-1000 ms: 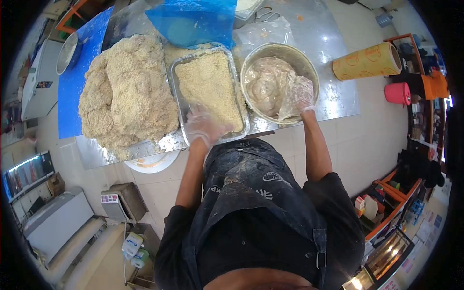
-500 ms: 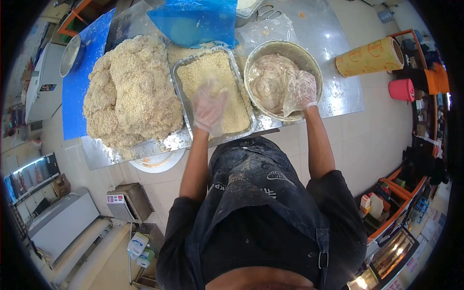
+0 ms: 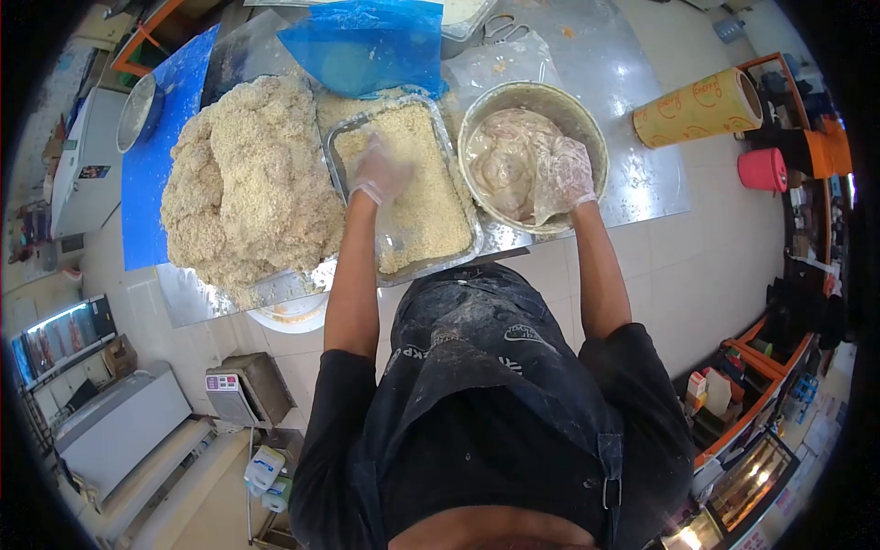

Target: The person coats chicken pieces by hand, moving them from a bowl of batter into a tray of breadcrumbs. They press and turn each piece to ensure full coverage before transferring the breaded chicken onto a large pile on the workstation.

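A thin clear glove covers my left hand [image 3: 380,172], which is over the left part of a metal tray [image 3: 475,240] of pale crumbs [image 3: 422,197]. Motion smears its fingers. My right hand [image 3: 566,174], gloved too, is inside a round pot [image 3: 598,128] at the right side of wet, pale pieces [image 3: 504,160]. Its fingers point down against the pieces, and whether they grip one is hidden. Left of the tray rises a large heap of crumb-coated pieces [image 3: 257,174].
Behind the tray lies a blue plastic bag [image 3: 367,46], with scissors [image 3: 502,27] and a clear bag [image 3: 504,69] near it. A yellow roll [image 3: 698,108] is at the table's right edge. A metal bowl [image 3: 139,115] stands at the far left.
My left hand has moved left and slightly away from me over the tray. My right hand remains in the pot, almost unmoved.
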